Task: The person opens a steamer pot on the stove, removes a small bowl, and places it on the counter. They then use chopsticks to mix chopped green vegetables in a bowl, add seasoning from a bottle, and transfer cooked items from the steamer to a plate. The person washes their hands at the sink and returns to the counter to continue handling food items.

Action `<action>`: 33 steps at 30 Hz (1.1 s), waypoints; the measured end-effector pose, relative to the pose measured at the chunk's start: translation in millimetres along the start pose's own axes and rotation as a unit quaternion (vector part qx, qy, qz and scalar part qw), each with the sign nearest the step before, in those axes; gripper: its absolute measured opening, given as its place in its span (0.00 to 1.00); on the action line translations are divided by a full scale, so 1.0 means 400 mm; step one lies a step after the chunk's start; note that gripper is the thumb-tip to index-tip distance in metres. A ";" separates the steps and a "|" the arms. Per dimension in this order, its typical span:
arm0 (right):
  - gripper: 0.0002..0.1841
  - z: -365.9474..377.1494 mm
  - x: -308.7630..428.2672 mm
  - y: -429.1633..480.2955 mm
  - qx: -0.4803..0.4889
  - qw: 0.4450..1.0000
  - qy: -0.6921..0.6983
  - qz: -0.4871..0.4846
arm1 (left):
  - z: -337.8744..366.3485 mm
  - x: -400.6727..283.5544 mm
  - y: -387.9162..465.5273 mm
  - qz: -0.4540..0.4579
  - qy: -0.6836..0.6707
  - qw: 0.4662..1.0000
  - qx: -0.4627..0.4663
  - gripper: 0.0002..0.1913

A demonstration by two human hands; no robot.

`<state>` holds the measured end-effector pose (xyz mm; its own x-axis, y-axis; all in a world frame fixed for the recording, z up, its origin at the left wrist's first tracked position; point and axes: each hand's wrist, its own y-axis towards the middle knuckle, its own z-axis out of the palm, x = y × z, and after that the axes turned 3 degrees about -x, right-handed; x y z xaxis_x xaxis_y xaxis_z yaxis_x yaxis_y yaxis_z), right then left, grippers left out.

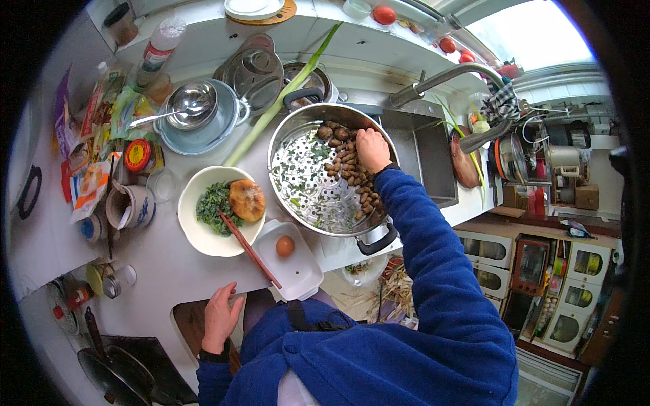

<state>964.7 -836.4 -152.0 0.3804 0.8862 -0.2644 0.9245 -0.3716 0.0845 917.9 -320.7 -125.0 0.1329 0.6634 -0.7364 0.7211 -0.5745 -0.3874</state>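
A wide steel steamer pot (304,203) with black handles stands before me. Unshelled peanuts (347,157) are heaped along the right side of its perforated floor, and several round brown tubers (325,133) sit at the back. Green leaf scraps (294,157) litter the rest. My right hand (372,149) reaches into the pot at the peanuts; its fingertips are hidden, so a grip cannot be made out. Low by the counter's front edge, my left hand (221,313) is empty with fingers apart. Nearest it are a cream bowl (190,238) and reddish chopsticks (254,254).
The bowl holds cooked greens (210,205) and a browned flatbread (247,200). A brown egg (285,246) lies in a white tray (304,281). A leek (264,119) leans behind. The sink (431,152) and its faucet (406,95) are right; a red-lidded jar (137,155) stands left.
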 end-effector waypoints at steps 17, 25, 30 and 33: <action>0.14 -0.038 0.042 0.022 0.011 0.995 0.103 0.001 | -0.010 0.043 0.015 -0.028 0.008 0.999 0.019 0.22; 0.27 -0.016 0.167 0.062 -0.042 0.963 0.224 0.145 | -0.012 0.052 0.020 -0.011 0.002 1.000 0.016 0.22; 0.30 -0.019 0.214 0.060 -0.053 0.970 0.183 0.153 | -0.011 0.070 0.005 -0.028 -0.003 0.999 0.018 0.22; 0.30 -0.030 0.212 0.068 -0.044 0.969 0.193 0.146 | -0.008 0.081 -0.002 -0.046 -0.009 0.999 0.020 0.23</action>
<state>1022.5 -767.8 -160.5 0.5916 0.7901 0.1602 0.7676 -0.6128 0.1878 923.6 -297.1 -146.7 0.0539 0.7060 -0.7061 0.7019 -0.5298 -0.4761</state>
